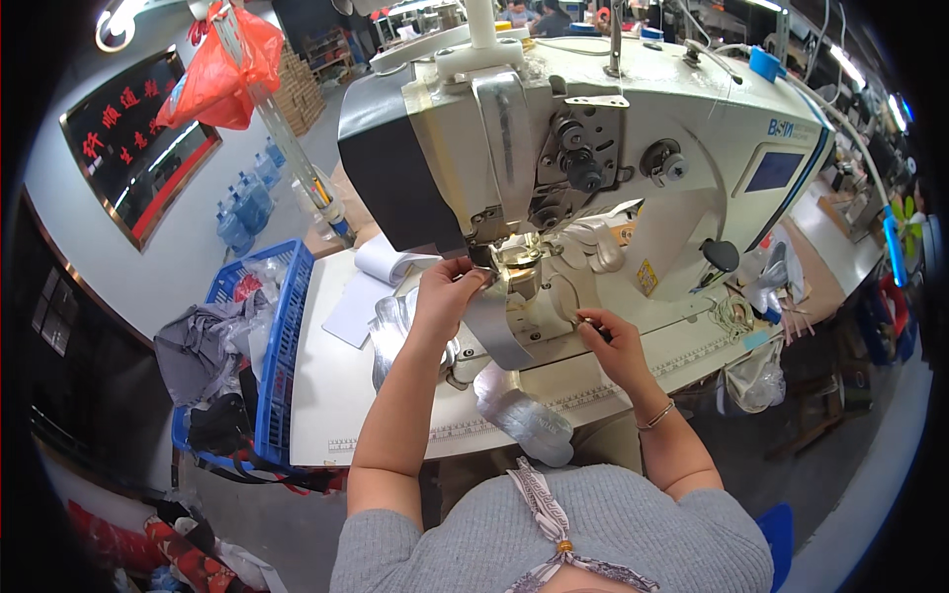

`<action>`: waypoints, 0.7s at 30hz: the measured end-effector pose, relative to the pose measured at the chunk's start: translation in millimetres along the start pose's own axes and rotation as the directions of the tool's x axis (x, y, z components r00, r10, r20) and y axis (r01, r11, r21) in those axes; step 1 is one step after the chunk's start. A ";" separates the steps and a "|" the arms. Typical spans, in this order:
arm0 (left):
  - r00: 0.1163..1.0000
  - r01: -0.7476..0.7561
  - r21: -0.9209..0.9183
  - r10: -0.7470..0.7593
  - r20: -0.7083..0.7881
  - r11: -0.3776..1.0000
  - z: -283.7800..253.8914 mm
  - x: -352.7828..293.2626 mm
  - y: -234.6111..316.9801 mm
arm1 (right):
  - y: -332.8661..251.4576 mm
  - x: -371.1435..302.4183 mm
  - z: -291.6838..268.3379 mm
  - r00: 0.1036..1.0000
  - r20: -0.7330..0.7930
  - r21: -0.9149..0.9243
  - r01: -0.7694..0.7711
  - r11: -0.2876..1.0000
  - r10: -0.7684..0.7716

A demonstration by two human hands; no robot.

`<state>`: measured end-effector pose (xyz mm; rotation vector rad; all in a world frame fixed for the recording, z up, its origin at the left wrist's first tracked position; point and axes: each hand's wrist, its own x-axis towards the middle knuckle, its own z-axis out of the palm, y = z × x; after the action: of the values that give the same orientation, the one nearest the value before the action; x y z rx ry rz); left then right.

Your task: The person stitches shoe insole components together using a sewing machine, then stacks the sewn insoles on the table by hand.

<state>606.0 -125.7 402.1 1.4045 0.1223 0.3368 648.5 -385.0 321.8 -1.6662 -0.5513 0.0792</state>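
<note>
White counter (326, 395), mid-frame: my left hand (457, 295) pinches a smooth silver-grey sheet strip (497, 331).
Likely light, floppy; I'd grip edges. Right hand (611, 346): can't tell.

a white sewing table (318, 407) carries a large white sewing machine (707, 133), its body stretching toward the table's right end. a measuring strip (682, 362) follows the front edge. by the left edge, toward the rear, lies a white paper pad (346, 316) with curled sheets. shiny silver pieces (388, 328) sit between pad and machine; another silver piece (527, 413) reaches past the front edge. tangled pale cord (730, 316) lies toward the right end.
</note>
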 end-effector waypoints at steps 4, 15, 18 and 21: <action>1.000 -0.029 -0.017 0.029 0.009 0.999 -3.9 0.2 -1.7 | -12.7 7.8 12.1 0.982 -0.023 -0.049 0.187 0.981 -0.188; 0.984 -0.146 -0.213 0.118 -0.136 0.966 26.8 -61.0 -37.2 | -65.4 64.7 39.1 0.810 0.140 -0.249 0.585 0.772 -0.569; 0.963 -0.220 -0.090 0.202 -0.179 0.971 41.4 -71.2 -44.4 | -69.6 64.3 34.8 0.829 0.205 -0.229 0.558 0.798 -0.521; 0.947 -0.257 -0.019 0.248 -0.206 0.966 55.3 -73.8 -52.9 | -70.5 66.6 33.7 0.831 0.243 -0.213 0.549 0.808 -0.501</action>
<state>560.1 -207.0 351.2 1.3403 0.0996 0.6922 673.3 -322.9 399.8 -1.7214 -1.1941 -0.2752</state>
